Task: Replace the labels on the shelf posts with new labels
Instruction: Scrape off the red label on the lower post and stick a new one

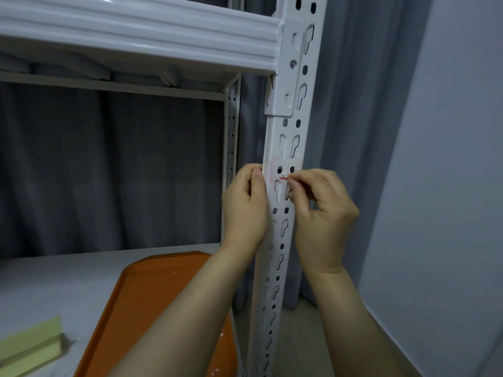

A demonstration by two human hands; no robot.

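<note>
A white perforated shelf post (pixel 285 219) runs down the middle of the view. At hand height it carries the faint pinkish remains of a label (pixel 283 165). A small crumpled white and red scrap of label (pixel 285 176) sticks out from the post. My right hand (pixel 324 213) pinches that scrap between thumb and forefinger. My left hand (pixel 245 208) grips the left edge of the post at the same height, thumb pressed on the post face.
An orange tray (pixel 152 308) with small white scraps lies on the grey shelf board (pixel 54 281) at lower left. A pale green pad (pixel 32 346) lies near the bottom left corner. A white shelf beam (pixel 136 36) crosses above. Grey curtains hang behind; a wall stands right.
</note>
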